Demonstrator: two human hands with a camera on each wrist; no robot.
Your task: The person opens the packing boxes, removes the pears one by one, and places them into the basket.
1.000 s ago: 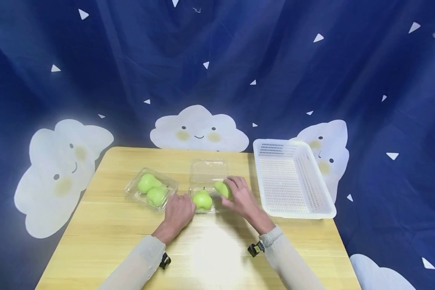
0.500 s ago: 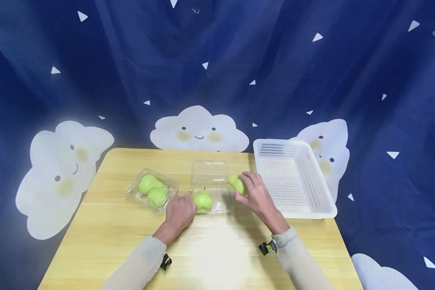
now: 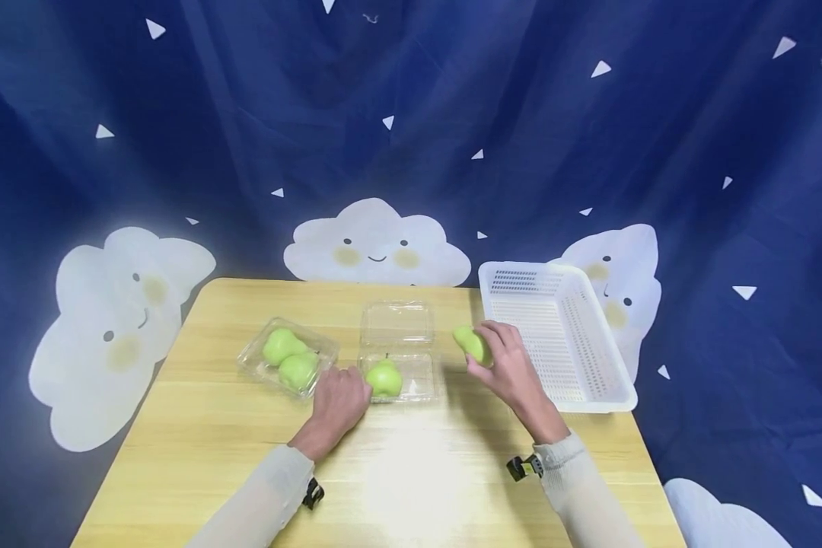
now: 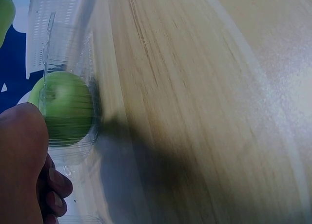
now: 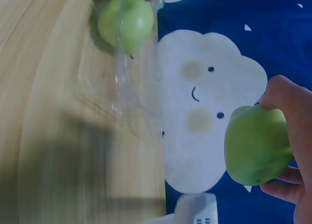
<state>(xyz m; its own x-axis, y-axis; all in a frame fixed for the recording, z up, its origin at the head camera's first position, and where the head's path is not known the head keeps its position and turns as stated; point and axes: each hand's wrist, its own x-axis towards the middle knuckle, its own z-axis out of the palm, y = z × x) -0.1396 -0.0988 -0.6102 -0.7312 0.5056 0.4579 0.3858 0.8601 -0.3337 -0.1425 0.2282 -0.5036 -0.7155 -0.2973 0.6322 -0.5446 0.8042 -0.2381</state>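
Note:
My right hand [image 3: 511, 371] holds a green pear [image 3: 471, 344] up off the table, between the open clear plastic clamshell box and the white basket. Thumb and fingers wrap round this pear [image 5: 256, 146] in the right wrist view. The open clamshell box [image 3: 421, 377] lies mid-table, its lid [image 3: 397, 321] folded back. One green pear [image 3: 383, 379] sits in its left half; the right half is bare. At the box's left edge, my left hand [image 3: 341, 397] grips the rim with curled fingers, partly hidden by the hand itself.
Left of my left hand is a second clear box [image 3: 250, 355] with two green pears [image 3: 289, 359]. A white perforated basket [image 3: 530, 342] stands at the right of the wooden table [image 3: 246, 434]. Behind hangs a blue curtain [image 3: 411, 114] with clouds.
My right hand has lifted the pear out of the open box's right side and carried it rightward, toward the basket. The left hand stays in place at the box edge.

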